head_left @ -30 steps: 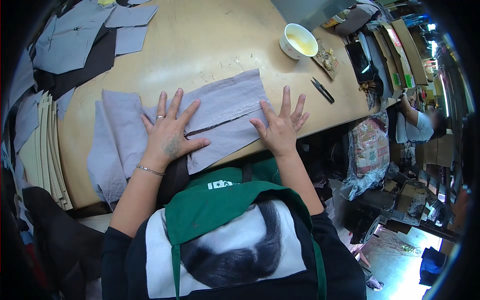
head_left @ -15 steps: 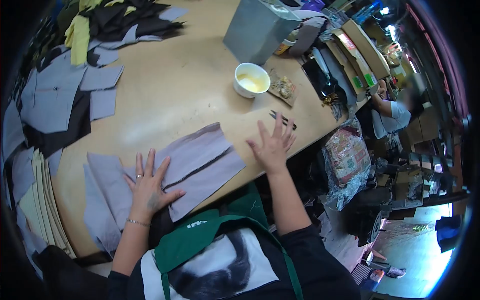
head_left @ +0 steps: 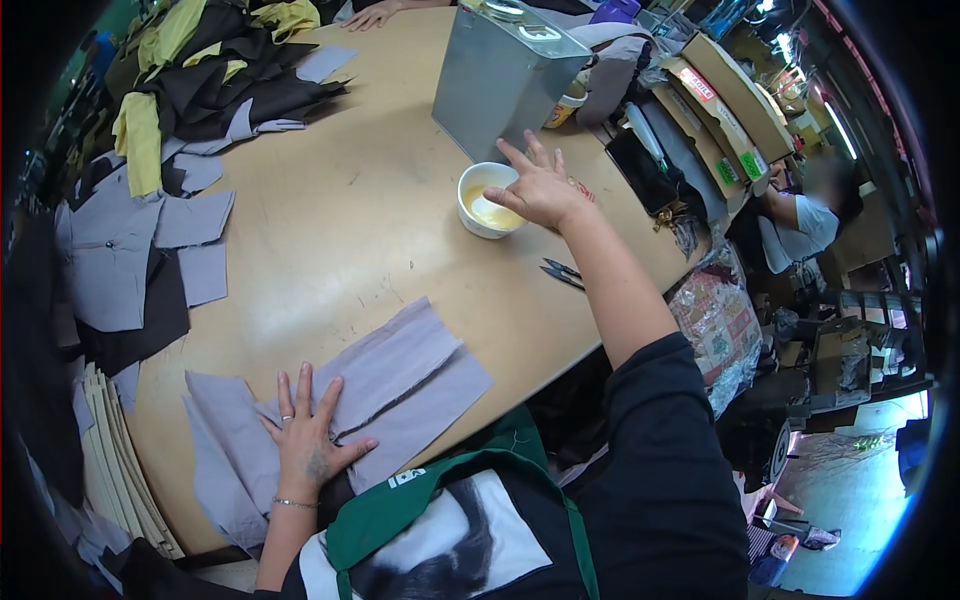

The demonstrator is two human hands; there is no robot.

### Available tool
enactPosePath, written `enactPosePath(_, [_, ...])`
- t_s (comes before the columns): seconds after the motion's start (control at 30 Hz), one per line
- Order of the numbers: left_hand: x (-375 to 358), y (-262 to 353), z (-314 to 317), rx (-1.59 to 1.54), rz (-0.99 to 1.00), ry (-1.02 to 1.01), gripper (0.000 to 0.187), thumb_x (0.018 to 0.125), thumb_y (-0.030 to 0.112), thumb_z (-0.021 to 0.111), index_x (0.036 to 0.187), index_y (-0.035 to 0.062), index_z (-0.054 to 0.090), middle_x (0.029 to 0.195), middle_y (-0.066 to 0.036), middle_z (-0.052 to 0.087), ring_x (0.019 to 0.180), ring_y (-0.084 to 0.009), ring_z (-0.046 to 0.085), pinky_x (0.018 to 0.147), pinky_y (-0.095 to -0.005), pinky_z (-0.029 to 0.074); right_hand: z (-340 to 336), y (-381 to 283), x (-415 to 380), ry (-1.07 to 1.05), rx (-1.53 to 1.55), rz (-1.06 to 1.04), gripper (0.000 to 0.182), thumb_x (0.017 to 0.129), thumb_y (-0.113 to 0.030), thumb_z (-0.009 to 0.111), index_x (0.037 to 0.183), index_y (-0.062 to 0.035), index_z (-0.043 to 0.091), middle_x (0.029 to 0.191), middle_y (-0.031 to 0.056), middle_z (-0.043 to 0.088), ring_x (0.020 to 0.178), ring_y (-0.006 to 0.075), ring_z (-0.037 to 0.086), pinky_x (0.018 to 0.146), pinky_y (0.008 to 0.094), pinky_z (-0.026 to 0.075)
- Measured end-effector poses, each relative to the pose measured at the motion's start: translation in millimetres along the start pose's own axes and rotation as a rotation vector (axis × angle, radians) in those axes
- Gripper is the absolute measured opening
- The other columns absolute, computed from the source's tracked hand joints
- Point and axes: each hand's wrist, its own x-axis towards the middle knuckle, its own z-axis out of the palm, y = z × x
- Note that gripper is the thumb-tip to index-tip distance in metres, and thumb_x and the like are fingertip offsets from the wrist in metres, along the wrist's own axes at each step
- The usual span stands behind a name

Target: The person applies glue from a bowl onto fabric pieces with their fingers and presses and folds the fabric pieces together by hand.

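Note:
My left hand [head_left: 308, 440] lies flat with fingers spread on a grey-lilac fabric piece [head_left: 405, 355] with a dark line along it. More of the same fabric is bunched to its left. My right hand [head_left: 545, 187] is reached forward, fingers apart, its thumb overlapping the rim of a white bowl [head_left: 470, 212] with a yellowish substance inside. Partly behind this hand is a small patch of something with red marks [head_left: 582, 190]. Black thread snips [head_left: 563, 274] rest on the table below my right forearm.
A grey metal tin [head_left: 500, 85] stands behind the bowl. Cut fabric pieces [head_left: 110, 265] and a dark and yellow heap [head_left: 240, 80] lie left, above pale strips [head_left: 120, 470]. A phone [head_left: 640, 172] and cardboard boxes [head_left: 705, 110] are right. Another person's hand [head_left: 375, 14] rests at the far edge.
My right hand has moved forward from near the snips to the bowl. My left hand stays on the fabric. The view has shifted, and another person's hand now shows at the far edge.

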Motion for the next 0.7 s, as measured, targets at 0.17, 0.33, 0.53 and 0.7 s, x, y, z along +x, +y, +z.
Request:
enactPosePath(0.17, [1, 3, -2, -0.029, -0.019, -0.022, 0.093, 0.05, 0.066, 0.072, 0.131, 0.0265, 0.047, 0.15, -0.007, 0.017, 0.139, -0.0362, 0.005, 0.092, -0.0765, 0.005, 23, 12, 4, -0.01, 0.047, -0.072, 0.079, 0.081, -0.076, 0.024, 0.098, -0.0148, 0.072, 0.15, 0.0045, 0.016, 0.139, 0.0309, -0.004, 0.107, 0.0607, 0.005])
enactPosePath(0.33, [2, 0, 2, -0.012, -0.009, 0.006, 0.093, 0.048, 0.065, 0.073, 0.13, 0.0259, 0.049, 0.15, -0.007, 0.018, 0.138, -0.0369, 0.005, 0.092, -0.0762, 0.004, 10, 12, 1, -0.101, -0.024, -0.06, 0.075, 0.082, -0.073, 0.025, 0.098, -0.0169, 0.072, 0.151, 0.0027, 0.013, 0.139, 0.0333, -0.003, 0.108, 0.0584, 0.005])
enactPosePath(0.53, [1, -1, 2, -0.014, 0.028, 0.029, 0.091, 0.051, 0.066, 0.072, 0.129, 0.0267, 0.05, 0.15, -0.008, 0.019, 0.137, -0.039, 0.008, 0.092, -0.0761, 0.006, 16, 2, -1, -0.05, 0.011, -0.039, 0.067, 0.084, -0.068, 0.032, 0.097, -0.0161, 0.072, 0.151, 0.0038, 0.012, 0.139, 0.0313, -0.004, 0.109, 0.0561, 0.004])
enactPosePath(0.7, [2, -4, 4, -0.029, 0.026, 0.03, 0.088, 0.054, 0.069, 0.068, 0.13, 0.0303, 0.047, 0.149, -0.008, 0.02, 0.137, -0.0388, 0.008, 0.089, -0.0777, 0.011, 8, -8, -2, -0.083, -0.064, -0.004, 0.063, 0.084, -0.067, 0.037, 0.091, -0.0156, 0.073, 0.151, 0.0032, 0.013, 0.14, 0.0281, -0.004, 0.109, 0.0561, 0.003])
